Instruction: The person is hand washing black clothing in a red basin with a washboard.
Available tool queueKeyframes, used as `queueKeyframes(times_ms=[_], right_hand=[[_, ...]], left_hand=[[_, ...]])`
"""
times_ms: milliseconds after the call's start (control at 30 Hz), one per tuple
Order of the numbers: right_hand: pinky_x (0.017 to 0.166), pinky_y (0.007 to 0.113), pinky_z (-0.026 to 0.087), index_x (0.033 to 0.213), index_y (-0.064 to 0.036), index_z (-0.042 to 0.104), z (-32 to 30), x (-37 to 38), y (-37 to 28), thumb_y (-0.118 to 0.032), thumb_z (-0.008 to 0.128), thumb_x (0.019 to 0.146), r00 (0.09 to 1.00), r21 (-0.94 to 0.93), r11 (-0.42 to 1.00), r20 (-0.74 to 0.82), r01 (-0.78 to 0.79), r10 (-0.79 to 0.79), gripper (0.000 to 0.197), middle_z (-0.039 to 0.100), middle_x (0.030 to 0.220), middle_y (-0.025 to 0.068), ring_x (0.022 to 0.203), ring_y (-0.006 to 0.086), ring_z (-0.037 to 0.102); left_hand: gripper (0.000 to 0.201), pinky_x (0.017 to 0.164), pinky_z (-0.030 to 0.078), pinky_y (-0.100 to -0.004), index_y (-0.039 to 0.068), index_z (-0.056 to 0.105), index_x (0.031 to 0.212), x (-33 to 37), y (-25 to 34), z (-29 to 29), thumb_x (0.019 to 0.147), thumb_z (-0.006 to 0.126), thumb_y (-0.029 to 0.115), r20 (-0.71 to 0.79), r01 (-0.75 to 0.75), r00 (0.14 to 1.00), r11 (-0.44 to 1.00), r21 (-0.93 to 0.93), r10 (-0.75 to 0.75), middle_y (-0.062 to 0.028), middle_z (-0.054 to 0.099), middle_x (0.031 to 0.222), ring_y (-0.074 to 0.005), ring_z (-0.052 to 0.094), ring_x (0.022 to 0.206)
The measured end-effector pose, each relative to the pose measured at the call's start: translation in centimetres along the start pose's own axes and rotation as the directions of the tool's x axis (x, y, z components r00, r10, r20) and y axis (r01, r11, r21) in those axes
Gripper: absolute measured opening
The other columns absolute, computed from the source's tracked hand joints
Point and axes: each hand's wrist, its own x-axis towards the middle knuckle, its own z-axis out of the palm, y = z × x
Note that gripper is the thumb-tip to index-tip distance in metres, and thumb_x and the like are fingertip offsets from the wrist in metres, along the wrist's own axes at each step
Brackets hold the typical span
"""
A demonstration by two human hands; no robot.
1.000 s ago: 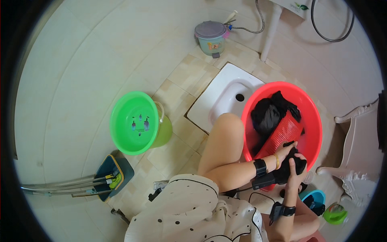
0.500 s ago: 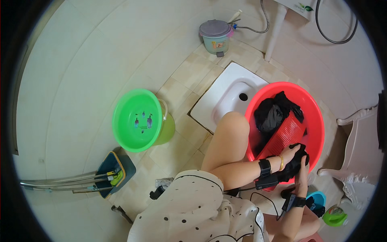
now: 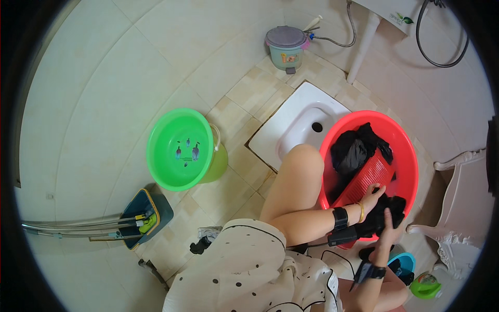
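A black garment is bunched between my two hands over the near side of a red basin; its exact kind is hidden by the folds. My left hand, with a gold bracelet at the wrist, grips its left part. From below, my right hand grasps the right part, thumb across the cloth. Just beyond my left hand, a red ribbed washboard slants inside the basin. More wet black clothes lie heaped at the basin's far left.
Beyond my knee is a white squat toilet. A green basin rests atop a bucket at left, near a mop bucket. A lidded bin stands at the back. A blue tub and green bottle sit at lower right.
The black garment has shifted slightly right and spread out more between my hands. My right hand has moved a little down and left, and my left hand's fingers have loosened somewhat.
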Motion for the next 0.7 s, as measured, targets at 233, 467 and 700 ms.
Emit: queueKeyframes(times_ms=[233, 467, 700], right_hand=[[0.084, 0.028, 0.045, 0.111, 0.0024, 0.055, 5.7, -4.2, -3.0, -0.019, 0.066, 0.087, 0.92, -0.222, 0.897, -0.004, 0.381, -0.392, 0.034, 0.062, 0.1, 0.0108, 0.089, 0.0179, 0.059], [0.082, 0.034, 0.047, 0.113, 0.0023, 0.057, -1.3, 7.2, 7.9, -0.012, 0.06, 0.083, 0.991, -0.316, 0.939, 0.035, 0.135, -0.13, 0.034, 0.065, 0.104, 0.0135, 0.094, 0.0236, 0.062], [0.085, 0.035, 0.051, 0.119, 0.001, 0.056, -2.4, 6.3, 0.3, -0.022, 0.068, 0.083, 0.952, 0.253, 0.918, 0.073, -0.305, 0.296, 0.045, 0.063, 0.11, 0.0107, 0.096, 0.0236, 0.063]], left_hand=[[0.028, 0.061, 0.045, -0.0294, 0.005, 0.064, 0.085, 3.9, -3.5, -1.1, 0.086, 0.059, 0.032, 0.47, -0.268, 0.868, 0.948, 0.17, 0.161, -0.0041, 0.061, 0.072, -0.0164, 0.056, 0.063], [0.042, 0.075, 0.047, -0.0322, 0.001, 0.062, 0.101, 1.2, -1.8, 0.0, 0.086, 0.058, 0.04, 0.153, 0.039, 0.985, 0.973, 0.225, -0.075, -0.0119, 0.064, 0.092, -0.0184, 0.06, 0.087], [0.104, 0.1, 0.038, -0.0358, -0.001, 0.038, 0.137, -1.2, 3.1, -1.4, 0.058, 0.082, 0.051, 0.495, -0.27, 0.859, 0.706, 0.655, -0.131, -0.022, 0.05, 0.129, -0.029, 0.049, 0.122]])
